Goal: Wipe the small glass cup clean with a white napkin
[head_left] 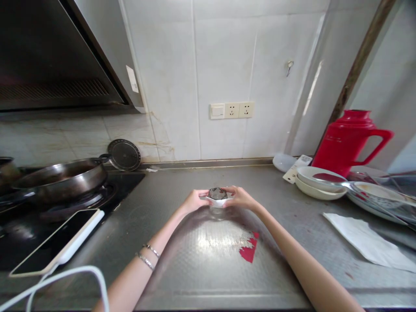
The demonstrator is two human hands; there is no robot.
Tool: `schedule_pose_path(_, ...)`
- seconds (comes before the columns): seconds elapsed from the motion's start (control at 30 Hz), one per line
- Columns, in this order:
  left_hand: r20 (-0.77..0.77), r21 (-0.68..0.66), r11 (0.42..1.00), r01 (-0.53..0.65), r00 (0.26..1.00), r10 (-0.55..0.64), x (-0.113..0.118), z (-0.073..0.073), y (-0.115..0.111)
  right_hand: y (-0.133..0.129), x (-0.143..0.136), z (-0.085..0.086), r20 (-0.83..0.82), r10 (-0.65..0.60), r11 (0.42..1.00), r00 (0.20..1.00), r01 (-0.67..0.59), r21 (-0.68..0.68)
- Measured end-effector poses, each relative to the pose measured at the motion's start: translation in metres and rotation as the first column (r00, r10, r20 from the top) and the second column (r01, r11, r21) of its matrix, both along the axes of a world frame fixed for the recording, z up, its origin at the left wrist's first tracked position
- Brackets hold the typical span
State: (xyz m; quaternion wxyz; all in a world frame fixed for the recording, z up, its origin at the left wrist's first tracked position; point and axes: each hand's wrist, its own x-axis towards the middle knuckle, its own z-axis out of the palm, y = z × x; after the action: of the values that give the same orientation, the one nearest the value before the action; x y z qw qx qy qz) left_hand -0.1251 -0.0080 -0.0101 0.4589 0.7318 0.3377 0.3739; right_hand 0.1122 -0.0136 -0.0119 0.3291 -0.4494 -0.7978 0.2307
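Observation:
Both of my hands reach out over the middle of the steel counter [201,271]. Between them is a small white object with a round, dark-rimmed top [217,193]; its exact kind is too small to tell. My left hand [195,201] grips it from the left, fingers at its upper edge and thumb lower down. From the right, my right hand [240,197] holds it the same way. A pale reflection shows on the steel just below it. Nearer to me, a torn red patch [249,248] lies flat on the counter.
On the left are a stove with a metal pan [65,180], a round black disc [124,154] and a phone [58,242] with a white cable [81,269]. On the right stand a red thermos [346,141], stacked bowls [320,193] and plates, beside a white paper sheet [368,240].

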Motion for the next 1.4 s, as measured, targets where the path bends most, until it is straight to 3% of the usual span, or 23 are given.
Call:
schedule_pose_path(0.47, -0.041, 0.042, 0.999, 0.014, 0.999, -0.012, 0.006, -0.007, -0.006, -0.002, 0.004, -0.003, -0.054, 0.061, 0.995, 0.997, -0.065, -0.075)
schedule_pose_path(0.83, -0.046, 0.025, 0.999, 0.029, 0.999, -0.028, 0.008, -0.007, -0.010, -0.002, 0.005, -0.006, -0.038, 0.041, 0.996, 0.998, -0.043, -0.076)
schedule_pose_path(1.0, -0.046, 0.011, 0.998, 0.061, 0.997, -0.061, 0.008, -0.010, -0.010, -0.001, 0.005, -0.008, -0.066, 0.104, 0.989, 0.992, -0.110, -0.098)
schedule_pose_path(1.4, -0.034, 0.005, 0.996, 0.092, 0.995, -0.092, 0.006, -0.018, -0.005, 0.001, 0.005, -0.011, -0.032, 0.070, 0.992, 0.997, -0.073, -0.102)
